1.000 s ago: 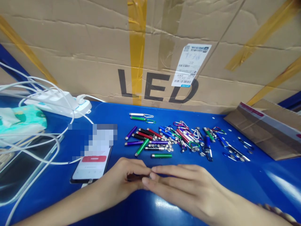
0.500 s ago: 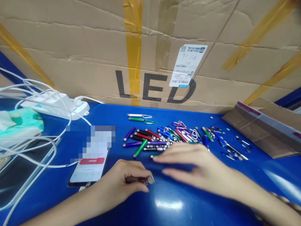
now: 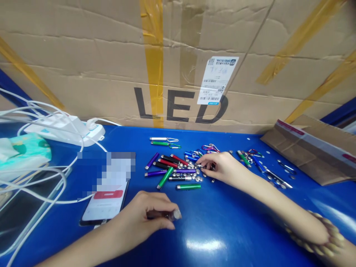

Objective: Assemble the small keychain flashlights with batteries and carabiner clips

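My left hand (image 3: 158,211) is closed around a small dark tube (image 3: 160,214) with a round silver end, held over the near part of the blue table. Most of that tube is hidden by the fingers. Farther off, my right hand (image 3: 215,167) reaches into a heap of silver button cells (image 3: 198,171), thumb and fingertips drawn together. What lies between those fingertips is too small to make out. Around it are keychain flashlights in several colours, among them a green tube (image 3: 188,187), a black tube (image 3: 179,178), a purple tube (image 3: 184,171) and a green tube lying aslant (image 3: 165,178).
A silver flashlight (image 3: 158,139) and a green one (image 3: 159,143), both with carabiners, lie behind the heap. On the left are a phone (image 3: 107,207), white cables and a power strip (image 3: 94,135). An open cardboard box (image 3: 300,155) stands right; a large carton (image 3: 111,55) forms the back.
My right hand has moved away from me into the heap, and its fingertips have come together. The near green tube is now uncovered. My left hand keeps its hold.
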Demonstrator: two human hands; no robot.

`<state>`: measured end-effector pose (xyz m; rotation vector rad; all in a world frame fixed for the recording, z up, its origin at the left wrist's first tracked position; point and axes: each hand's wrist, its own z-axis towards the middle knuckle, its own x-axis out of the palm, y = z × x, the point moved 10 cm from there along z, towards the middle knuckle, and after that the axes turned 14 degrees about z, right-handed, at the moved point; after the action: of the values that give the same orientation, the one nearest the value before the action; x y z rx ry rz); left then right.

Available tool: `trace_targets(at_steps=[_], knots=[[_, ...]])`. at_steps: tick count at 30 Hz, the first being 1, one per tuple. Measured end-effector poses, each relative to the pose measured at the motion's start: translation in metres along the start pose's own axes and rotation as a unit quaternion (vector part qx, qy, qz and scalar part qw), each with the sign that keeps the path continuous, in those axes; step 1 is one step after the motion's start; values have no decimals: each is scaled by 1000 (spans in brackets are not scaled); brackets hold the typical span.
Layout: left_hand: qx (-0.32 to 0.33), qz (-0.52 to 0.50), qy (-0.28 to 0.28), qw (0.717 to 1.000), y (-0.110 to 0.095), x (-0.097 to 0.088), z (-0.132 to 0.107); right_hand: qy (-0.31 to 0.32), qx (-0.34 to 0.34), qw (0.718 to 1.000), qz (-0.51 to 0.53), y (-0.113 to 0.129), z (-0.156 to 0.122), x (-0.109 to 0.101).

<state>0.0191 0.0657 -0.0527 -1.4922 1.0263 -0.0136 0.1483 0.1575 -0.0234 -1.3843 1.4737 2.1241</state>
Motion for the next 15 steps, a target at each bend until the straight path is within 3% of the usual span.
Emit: trace_targets(at_steps=[8,11,15], knots=[[-6,-9,-11,1000,4,-1,0,-44,-29,998,44,20,-5,-19],[-9,-4,-8,1000,5,-1,0,-31,-43,998,35,26,-6,-14],[-13,-8,-7,1000,6,-1,0,-37,-24,999,-13,11,-3,-5]])
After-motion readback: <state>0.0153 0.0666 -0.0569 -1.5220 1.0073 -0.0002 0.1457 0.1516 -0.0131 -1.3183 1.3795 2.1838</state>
